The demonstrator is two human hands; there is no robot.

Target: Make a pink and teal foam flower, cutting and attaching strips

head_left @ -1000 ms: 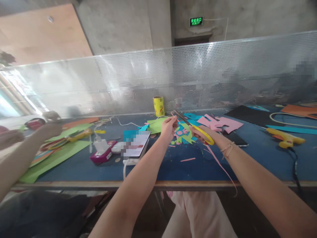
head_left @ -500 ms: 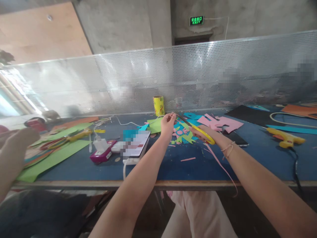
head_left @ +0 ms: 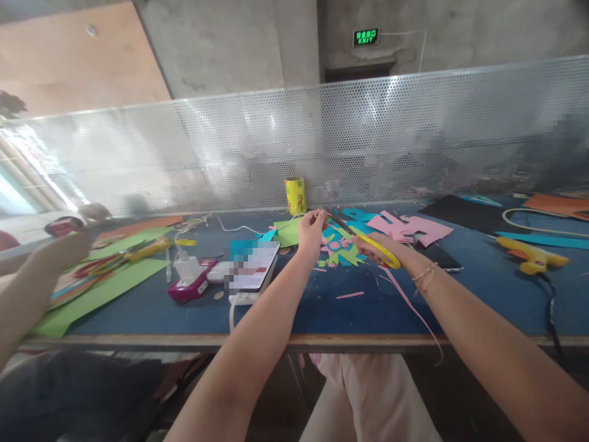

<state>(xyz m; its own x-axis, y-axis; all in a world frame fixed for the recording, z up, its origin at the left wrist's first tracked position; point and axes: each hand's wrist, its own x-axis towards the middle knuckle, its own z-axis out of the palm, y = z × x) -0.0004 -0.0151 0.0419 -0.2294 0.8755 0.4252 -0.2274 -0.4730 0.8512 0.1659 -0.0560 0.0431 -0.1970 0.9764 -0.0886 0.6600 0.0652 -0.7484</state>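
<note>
Over the middle of the table, my left hand (head_left: 313, 226) is closed in a pinch, its fingertips by the scissor blades. What it pinches is too small to make out. My right hand (head_left: 369, 247) is wrapped round yellow-handled scissors (head_left: 385, 253), whose dark blades point up and left toward the left fingertips. Below the right hand a long, thin pink paper strip (head_left: 414, 307) hangs over the table's front edge. Beneath both hands lie cut blue and green paper scraps (head_left: 345, 255). Close by on the right is a larger cut sheet of pink paper (head_left: 421, 230).
A phone (head_left: 255, 267) rests on a white block left of my forearm, beside a purple power strip (head_left: 191, 282). A yellow roll (head_left: 295, 195) stands by the perforated screen (head_left: 257, 147). At right lies a yellow glue gun (head_left: 531, 253). Another person's hand (head_left: 69, 252) reaches in at left.
The other person's hand at left has moved right, over the green paper. My hands and the scissors have hardly shifted.
</note>
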